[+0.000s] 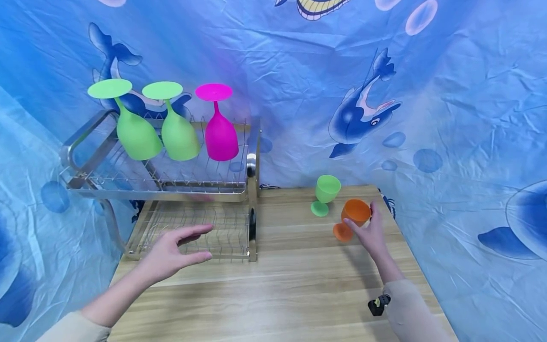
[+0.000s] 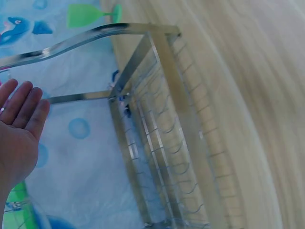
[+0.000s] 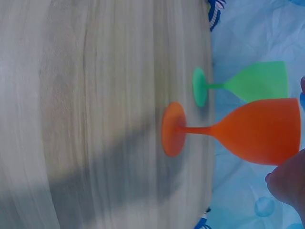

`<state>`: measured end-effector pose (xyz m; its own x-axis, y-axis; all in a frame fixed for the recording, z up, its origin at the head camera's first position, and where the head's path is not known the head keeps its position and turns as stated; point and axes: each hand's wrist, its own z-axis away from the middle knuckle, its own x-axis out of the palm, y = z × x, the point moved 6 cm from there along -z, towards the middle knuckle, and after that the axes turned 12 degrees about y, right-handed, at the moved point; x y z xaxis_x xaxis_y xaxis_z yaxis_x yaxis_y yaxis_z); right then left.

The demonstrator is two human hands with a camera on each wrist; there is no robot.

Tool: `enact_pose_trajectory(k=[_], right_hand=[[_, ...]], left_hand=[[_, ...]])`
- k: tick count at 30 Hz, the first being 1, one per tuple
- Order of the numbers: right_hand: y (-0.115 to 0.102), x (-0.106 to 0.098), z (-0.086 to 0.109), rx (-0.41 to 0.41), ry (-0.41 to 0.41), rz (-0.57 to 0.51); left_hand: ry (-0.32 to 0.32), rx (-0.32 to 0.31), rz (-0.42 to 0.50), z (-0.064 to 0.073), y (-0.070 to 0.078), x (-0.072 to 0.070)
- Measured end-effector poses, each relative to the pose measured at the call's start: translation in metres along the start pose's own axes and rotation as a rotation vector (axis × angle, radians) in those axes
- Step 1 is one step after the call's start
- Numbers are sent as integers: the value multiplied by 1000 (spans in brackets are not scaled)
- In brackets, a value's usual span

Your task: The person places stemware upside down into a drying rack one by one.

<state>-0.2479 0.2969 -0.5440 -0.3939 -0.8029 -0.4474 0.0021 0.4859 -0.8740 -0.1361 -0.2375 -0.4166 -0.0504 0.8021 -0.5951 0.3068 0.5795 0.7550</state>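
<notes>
My right hand (image 1: pixel 369 232) is at the rim of an orange wine glass (image 1: pixel 357 212), thumb on one side of the bowl and fingers on the other. In the right wrist view the thumb overlaps the rim of the orange glass (image 3: pixel 262 131), whose foot appears to be on the table. Just behind it a green wine glass (image 1: pixel 328 189) stands upright. My left hand (image 1: pixel 168 254) is held in front of the lower tier of a metal dish rack (image 1: pixel 252 190), thumb and fingers apart and holding nothing.
On the rack's upper tier, two green wine glasses (image 1: pixel 138 135) (image 1: pixel 179 137) and a magenta one (image 1: pixel 221 137) lean upside down. The wooden table (image 1: pixel 295 289) ends at a blue dolphin-print curtain (image 1: pixel 290 95) behind and at both sides.
</notes>
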Motion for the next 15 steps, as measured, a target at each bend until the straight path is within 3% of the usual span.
enact_pose_trajectory(k=[15], right_hand=[[15, 15, 3, 76, 139, -55]], left_hand=[[-30, -23, -30, 0, -14, 18]])
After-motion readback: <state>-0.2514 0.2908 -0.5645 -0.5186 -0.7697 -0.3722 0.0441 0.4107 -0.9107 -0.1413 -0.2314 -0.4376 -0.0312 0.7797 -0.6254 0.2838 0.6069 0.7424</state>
